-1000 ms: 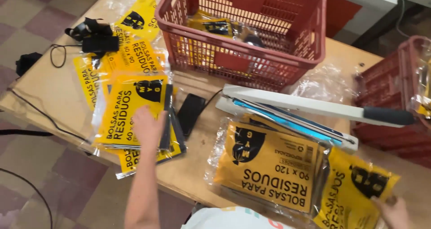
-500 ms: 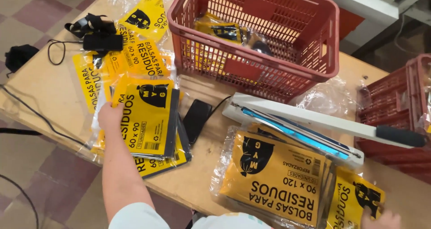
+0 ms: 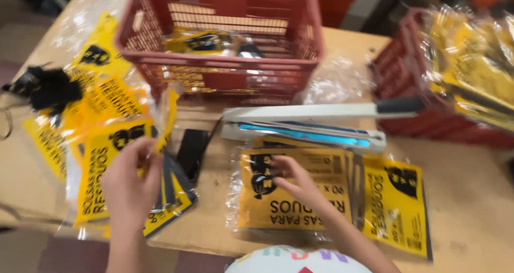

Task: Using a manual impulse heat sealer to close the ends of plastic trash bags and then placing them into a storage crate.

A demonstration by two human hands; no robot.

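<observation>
My left hand (image 3: 131, 184) grips the top clear-wrapped yellow bag pack (image 3: 110, 168) of a stack at the table's left and lifts its edge. My right hand (image 3: 297, 182) rests flat, fingers spread, on another yellow bag pack (image 3: 300, 190) lying in front of me. That pack lies just below a white impulse heat sealer (image 3: 316, 123) whose arm with a black handle is raised. A further yellow pack (image 3: 396, 203) lies to its right.
A red plastic basket (image 3: 219, 69) holding a few yellow packs stands behind the sealer. A second red basket (image 3: 428, 107) full of packs is at the right. Black cables and a black clump (image 3: 45, 88) lie at the left; a black box (image 3: 193, 150) sits mid-table.
The view has swung right and closer. My right hand came in from the lower right onto the pack in front of me. My left hand now lifts the top pack's edge.
</observation>
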